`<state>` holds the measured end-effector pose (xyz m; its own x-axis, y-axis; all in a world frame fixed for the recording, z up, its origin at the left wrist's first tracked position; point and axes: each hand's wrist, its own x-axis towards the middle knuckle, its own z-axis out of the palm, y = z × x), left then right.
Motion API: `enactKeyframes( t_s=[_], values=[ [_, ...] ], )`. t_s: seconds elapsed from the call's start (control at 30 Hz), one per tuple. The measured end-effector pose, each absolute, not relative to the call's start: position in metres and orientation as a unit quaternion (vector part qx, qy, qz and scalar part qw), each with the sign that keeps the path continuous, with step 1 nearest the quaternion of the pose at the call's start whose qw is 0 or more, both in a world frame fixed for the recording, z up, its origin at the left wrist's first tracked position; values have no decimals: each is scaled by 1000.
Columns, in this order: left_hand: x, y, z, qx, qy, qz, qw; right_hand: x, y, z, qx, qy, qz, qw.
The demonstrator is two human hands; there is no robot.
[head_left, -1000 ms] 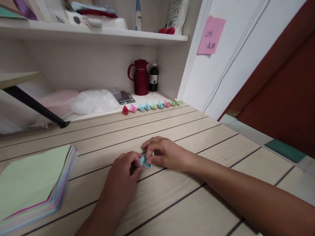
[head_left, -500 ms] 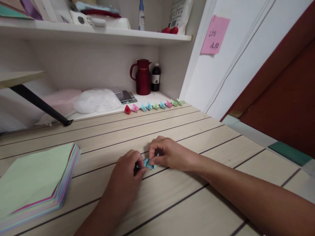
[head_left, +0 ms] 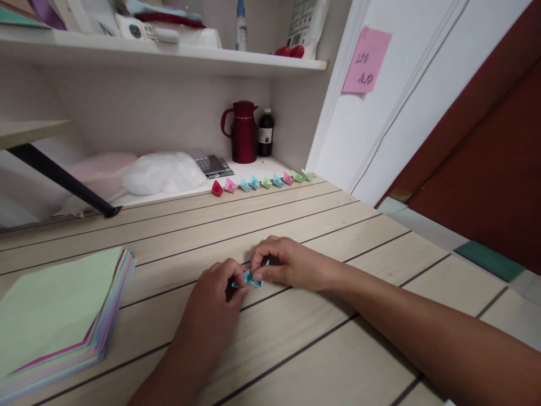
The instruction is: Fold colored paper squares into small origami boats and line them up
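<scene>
A small light-blue folded paper piece (head_left: 249,278) lies low over the wooden tabletop (head_left: 296,349) between my two hands. My left hand (head_left: 215,299) pinches its left end with thumb and fingertips. My right hand (head_left: 285,262) pinches its right end, fingers curled over it. Most of the paper is hidden by my fingers. A row of several small folded paper boats (head_left: 262,182) in red, pink, blue and green stands along the table's far edge.
A stack of coloured square paper sheets (head_left: 54,313) lies at the left front. On the low shelf behind stand a dark red jug (head_left: 242,132), a dark bottle (head_left: 265,133) and a white plastic bag (head_left: 163,172). A pink note (head_left: 366,60) hangs on the white wall.
Both hands stay pinched on the blue paper, with small finger shifts as its ends are worked. The piece looks narrower and more pointed than a second ago.
</scene>
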<state>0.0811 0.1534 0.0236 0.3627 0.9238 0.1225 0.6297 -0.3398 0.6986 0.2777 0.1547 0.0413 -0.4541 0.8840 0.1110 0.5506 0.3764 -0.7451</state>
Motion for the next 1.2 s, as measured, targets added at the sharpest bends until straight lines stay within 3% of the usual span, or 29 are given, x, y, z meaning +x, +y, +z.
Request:
enactKeyframes(
  t_s=[0.17,0.33,0.83,1.03,1.2],
  values=[
    [80,154,24,749,512,291,305,281,155,41,-441,-817,293,227],
    [78,153,24,737,516,296,321,275,155,37,-451,-816,254,257],
    [79,151,24,728,533,326,281,269,154,32,-499,-626,482,357],
    [77,153,21,717,539,362,253,267,155,33,-498,-589,501,392],
    [77,152,22,679,545,385,305,265,154,35,-489,-579,514,402]
  ],
)
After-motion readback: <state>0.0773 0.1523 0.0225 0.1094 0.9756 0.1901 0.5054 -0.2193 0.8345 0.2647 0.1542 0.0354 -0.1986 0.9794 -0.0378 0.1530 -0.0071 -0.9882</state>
